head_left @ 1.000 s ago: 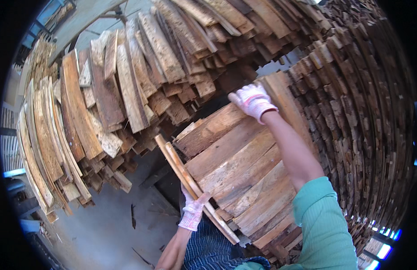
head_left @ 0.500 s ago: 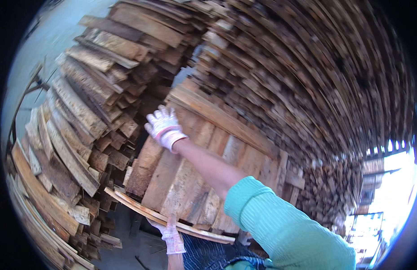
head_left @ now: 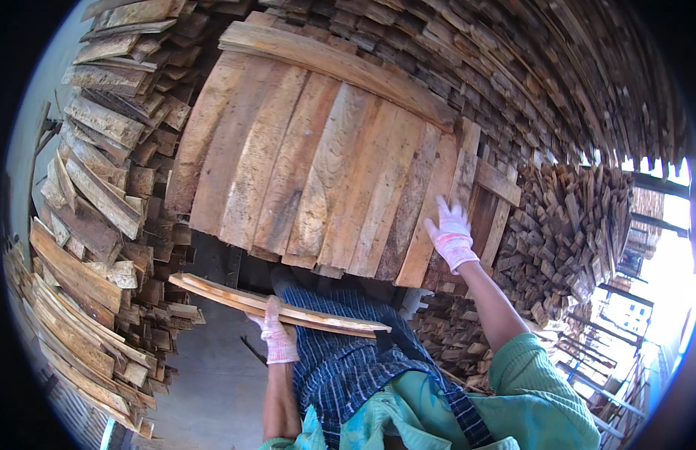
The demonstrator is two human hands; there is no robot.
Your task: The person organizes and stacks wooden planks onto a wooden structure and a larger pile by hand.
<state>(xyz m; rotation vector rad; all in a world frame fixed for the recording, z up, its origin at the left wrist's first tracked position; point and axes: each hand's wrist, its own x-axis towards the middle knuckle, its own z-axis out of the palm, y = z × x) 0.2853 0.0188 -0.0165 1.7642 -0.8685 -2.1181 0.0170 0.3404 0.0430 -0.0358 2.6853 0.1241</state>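
My left hand [head_left: 276,337], in a white and pink glove, is closed around a narrow wooden slat [head_left: 318,321] in front of my apron. It looks like two thin strips lying together. A row of broad boards [head_left: 314,176] lies side by side just beyond, and a long board [head_left: 340,69] rests across their far ends. My right hand [head_left: 450,231], gloved alike, is over the right end of the row with its fingers spread and nothing in it. Whether its fingertips touch the wood I cannot tell.
Stacked rough planks [head_left: 111,199] rise on the left, their ends jutting unevenly toward me. A tall wall of stacked wood [head_left: 558,82] stands behind the boards. Another woodpile [head_left: 562,232] is at the right, beside a bright opening. Grey floor [head_left: 213,375] shows at lower left.
My right hand has swung from the left end of the boards to their right end. My left hand still grips the slat, now drawn apart from the boards' near ends. The view has shifted.
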